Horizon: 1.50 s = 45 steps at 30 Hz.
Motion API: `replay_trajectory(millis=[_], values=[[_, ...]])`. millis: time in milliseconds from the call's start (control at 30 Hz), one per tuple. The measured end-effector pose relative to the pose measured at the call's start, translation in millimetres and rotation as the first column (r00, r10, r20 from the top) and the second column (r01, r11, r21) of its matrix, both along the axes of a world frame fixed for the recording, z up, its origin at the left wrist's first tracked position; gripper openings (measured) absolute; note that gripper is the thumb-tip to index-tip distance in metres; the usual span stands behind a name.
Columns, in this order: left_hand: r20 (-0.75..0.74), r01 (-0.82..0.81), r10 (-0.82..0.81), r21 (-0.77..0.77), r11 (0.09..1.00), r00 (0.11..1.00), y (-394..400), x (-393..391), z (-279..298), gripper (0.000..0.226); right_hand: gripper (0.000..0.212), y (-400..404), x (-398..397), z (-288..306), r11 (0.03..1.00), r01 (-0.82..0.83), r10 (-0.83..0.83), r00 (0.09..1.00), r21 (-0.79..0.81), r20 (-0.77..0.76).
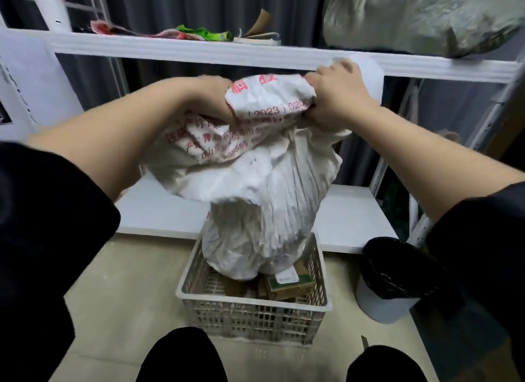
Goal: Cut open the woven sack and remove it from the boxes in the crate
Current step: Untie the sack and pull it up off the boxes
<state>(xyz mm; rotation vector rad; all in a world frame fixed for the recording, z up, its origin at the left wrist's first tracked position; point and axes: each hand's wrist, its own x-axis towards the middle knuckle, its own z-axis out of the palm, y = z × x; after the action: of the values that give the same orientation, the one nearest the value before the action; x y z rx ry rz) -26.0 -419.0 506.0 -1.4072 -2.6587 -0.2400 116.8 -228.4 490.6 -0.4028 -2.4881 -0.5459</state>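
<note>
Overhead, hemmed in: white shelf edge point(255, 55) running across the upper frame just behind both hands, a lower white shelf board point(349, 219) behind the crate, a shelf upright slanting down the right side. Open floor point(119, 282) at lower left of the crate; lower right taken up by a round bin with a black liner point(397, 276), standing near the crate but apart from it. One white woven sack point(255, 188) with red print, lifted at frame centre, its bunched top gathered between two hands, its crumpled lower end hanging down into one pale slatted crate point(250, 313) at lower centre. Left hand point(218, 97) at the sack's upper left, fingers curled into the printed cloth and gripping it. Right hand point(335, 97) at the sack's upper right, likewise clenched on a fistful of cloth, close under the shelf edge. Both forearms bare, dark sleeves at the frame's sides. Inside the crate, under and just right of the sack's hanging end, brown cardboard boxes point(284, 285), partly hidden and blurred, so count not clear; one with a white label on top. Upper shelf: coloured scraps point(204, 35) toward the left, one bulky grey-green bag point(412, 18) at upper right. Two dark knees at the bottom edge.
</note>
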Motion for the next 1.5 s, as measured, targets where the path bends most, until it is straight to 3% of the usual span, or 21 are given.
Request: replay_trajectory(millis=[100,267,433,567,667,867,1000,1167,1300,1400,1500], values=[[-0.156,-0.062,0.079,0.108,0.992,0.985,1,-2,-12,0.058,0.051,4,-2,-4,1.0,0.007,-0.005,0.999,0.028,-0.052],[-0.077,-0.014,0.026,0.151,0.988,0.997,8,-2,-8,0.069,0.049,12,4,-1,1.0,0.005,-0.001,0.992,0.029,-0.13],[-0.102,-0.005,0.03,0.23,0.973,0.994,13,2,-3,0.059,0.054,17,13,4,1.0,-0.014,0.018,0.972,0.017,-0.232],[-0.064,0.031,-0.016,0.23,0.973,0.998,11,4,3,0.07,0.071,13,17,9,0.999,-0.02,0.01,0.977,-0.046,-0.213],[-0.11,0.074,-0.047,0.255,0.964,0.993,7,8,18,0.06,0.077,8,19,26,1.0,-0.012,0.008,0.969,-0.018,-0.249],[-0.216,0.024,0.07,0.408,0.913,0.974,4,21,43,0.074,0.077,3,26,65,0.999,0.014,0.004,0.919,0.043,-0.393],[-0.21,0.023,0.09,0.479,0.878,0.974,10,31,42,0.08,0.072,7,31,75,0.998,0.006,-0.036,0.891,-0.067,-0.453],[-0.173,-0.003,0.097,0.477,0.879,0.98,25,35,26,0.059,0.076,6,48,64,0.998,0.036,-0.014,0.92,0.048,-0.392],[-0.142,-0.003,0.08,0.471,0.882,0.987,30,35,14,0.052,0.058,13,53,42,0.986,0.119,-0.06,0.909,0.12,-0.413],[-0.144,0.019,0.048,0.431,0.902,0.988,31,37,4,0.05,0.044,18,55,31,0.989,0.111,-0.065,0.919,0.096,-0.39],[-0.067,0.012,0.016,0.401,0.916,0.998,31,38,3,0.054,0.048,21,58,27,0.993,0.096,-0.065,0.921,0.062,-0.385]])
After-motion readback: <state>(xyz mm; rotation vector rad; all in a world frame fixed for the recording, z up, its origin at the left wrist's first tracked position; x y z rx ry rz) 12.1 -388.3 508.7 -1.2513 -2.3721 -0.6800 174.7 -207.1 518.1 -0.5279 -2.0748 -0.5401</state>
